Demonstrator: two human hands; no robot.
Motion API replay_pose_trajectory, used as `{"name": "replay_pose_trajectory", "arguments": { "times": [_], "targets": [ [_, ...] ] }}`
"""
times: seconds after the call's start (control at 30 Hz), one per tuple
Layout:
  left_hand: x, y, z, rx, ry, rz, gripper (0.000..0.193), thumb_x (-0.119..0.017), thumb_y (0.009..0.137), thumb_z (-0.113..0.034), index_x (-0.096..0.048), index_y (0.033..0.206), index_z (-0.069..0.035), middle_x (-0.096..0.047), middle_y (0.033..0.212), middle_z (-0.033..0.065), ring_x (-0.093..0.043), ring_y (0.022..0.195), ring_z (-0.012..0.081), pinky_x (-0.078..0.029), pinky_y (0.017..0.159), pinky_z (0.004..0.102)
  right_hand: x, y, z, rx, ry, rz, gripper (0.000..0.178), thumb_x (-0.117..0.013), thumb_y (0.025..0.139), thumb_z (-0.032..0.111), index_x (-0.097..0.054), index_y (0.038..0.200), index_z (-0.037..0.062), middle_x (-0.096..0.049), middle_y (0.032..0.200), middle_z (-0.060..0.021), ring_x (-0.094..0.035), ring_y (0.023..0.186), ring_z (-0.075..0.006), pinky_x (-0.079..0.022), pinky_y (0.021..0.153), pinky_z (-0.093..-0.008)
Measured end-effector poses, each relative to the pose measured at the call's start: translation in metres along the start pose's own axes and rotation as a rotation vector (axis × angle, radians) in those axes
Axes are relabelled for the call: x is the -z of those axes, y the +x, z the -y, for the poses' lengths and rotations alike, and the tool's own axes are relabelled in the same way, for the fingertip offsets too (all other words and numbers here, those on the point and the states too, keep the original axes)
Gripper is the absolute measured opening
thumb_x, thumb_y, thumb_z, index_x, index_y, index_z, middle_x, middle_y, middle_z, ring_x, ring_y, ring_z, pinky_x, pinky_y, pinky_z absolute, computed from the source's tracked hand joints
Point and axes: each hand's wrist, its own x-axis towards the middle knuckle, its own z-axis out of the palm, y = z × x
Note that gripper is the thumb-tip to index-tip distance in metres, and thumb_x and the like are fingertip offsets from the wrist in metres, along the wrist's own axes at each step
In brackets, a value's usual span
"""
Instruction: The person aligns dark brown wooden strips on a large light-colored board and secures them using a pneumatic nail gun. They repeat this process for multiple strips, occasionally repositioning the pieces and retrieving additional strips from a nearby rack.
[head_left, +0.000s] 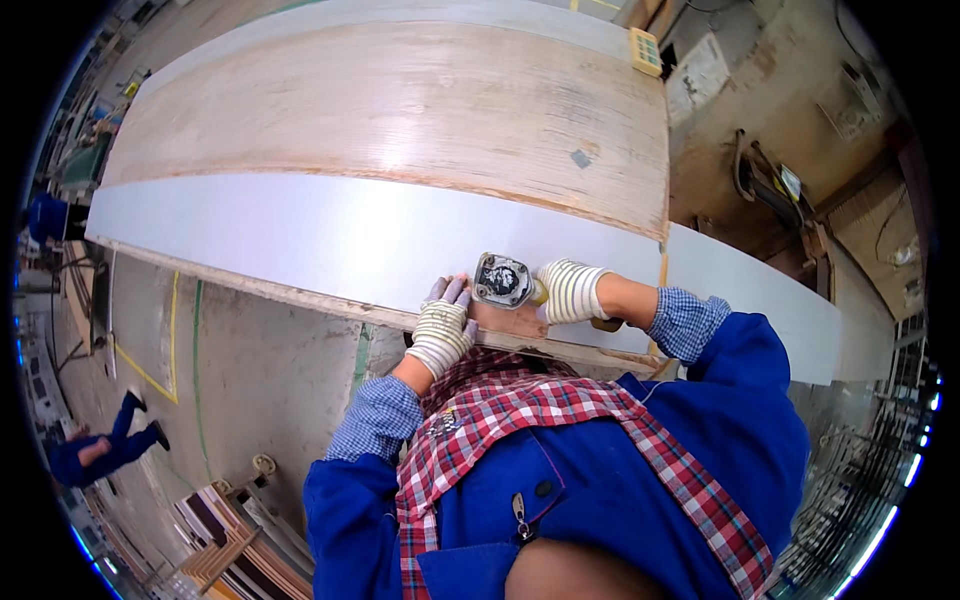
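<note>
My right hand [572, 291], in a white striped knit glove, is wrapped round the handle of what looks like a nail gun [503, 281]. Its squarish grey metal head has corner bolts and a worn black centre. The head sits over a small brown wooden piece [512, 320] at the near edge of a long pale grey sheet [300, 235]. To the left of the tool my left hand [446, 325], gloved too, lies with fingers stretched over that edge beside the brown piece. The tool's tip is hidden under its head.
A worn wooden board [400, 100] covers the far side of the workbench. A yellow box [645, 52] stands at its far right corner. Clamp-like metal tools [770, 185] lie to the right. Stacked panels [235, 545] stand lower left; a person in blue [95, 455] is beyond.
</note>
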Motion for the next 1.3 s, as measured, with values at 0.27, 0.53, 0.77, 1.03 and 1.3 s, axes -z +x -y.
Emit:
{"name": "replay_pose_trajectory", "arguments": {
  "times": [0.27,0.53,0.77,1.03,1.3],
  "targets": [
    [-0.041,0.020,-0.064,-0.124,-0.026,0.072,0.059,-0.058,0.068,-0.019,-0.045,0.123,-0.003,-0.042,0.127,0.0206,-0.039,0.115,0.0439,-0.033,0.099,0.0497,-0.006,-0.064,-0.068,-0.114,0.013,0.020,0.035,-0.065,0.066,0.020,-0.062,0.092,-0.0019,-0.063,0.079,-0.0244,-0.063,0.078,-0.0355,-0.050,0.069,-0.0381],
    [-0.067,0.047,-0.119,-0.281,-0.083,0.207,0.055,-0.058,0.068,-0.018,-0.046,0.118,0.002,-0.042,0.127,0.0203,-0.039,0.113,0.0442,-0.034,0.098,0.0494,-0.013,-0.132,-0.122,-0.182,0.055,-0.010,0.040,-0.068,0.063,0.021,-0.060,0.096,-0.0010,-0.063,0.081,-0.0232,-0.062,0.077,-0.0346,-0.050,0.069,-0.0370],
    [-0.084,0.066,-0.149,-0.433,-0.114,0.308,0.053,-0.059,0.069,-0.018,-0.048,0.116,0.004,-0.038,0.132,0.0215,-0.035,0.118,0.0447,-0.034,0.099,0.0481,-0.018,-0.175,-0.156,-0.232,0.107,-0.056,0.037,-0.066,0.062,0.018,-0.060,0.094,0.0009,-0.063,0.075,-0.0203,-0.062,0.071,-0.0337,-0.050,0.066,-0.0367],
    [-0.095,0.084,-0.173,-0.552,-0.156,0.352,0.049,-0.058,0.070,-0.018,-0.051,0.113,0.004,-0.041,0.130,0.0213,-0.038,0.117,0.0444,-0.036,0.098,0.0481,-0.018,-0.205,-0.181,-0.313,0.217,-0.084,0.025,-0.063,0.063,0.018,-0.061,0.081,0.0013,-0.059,0.066,-0.0184,-0.055,0.060,-0.0305,-0.047,0.058,-0.0355],
    [-0.107,0.099,-0.178,-0.626,-0.213,0.364,0.044,-0.057,0.072,-0.016,-0.051,0.111,0.003,-0.044,0.125,0.0200,-0.041,0.112,0.0421,-0.037,0.097,0.0471,-0.004,-0.212,-0.185,-0.352,0.208,0.003,0.026,-0.063,0.062,0.017,-0.061,0.082,0.0005,-0.057,0.064,-0.0177,-0.055,0.058,-0.0277,-0.046,0.057,-0.0357]
  ]
}}
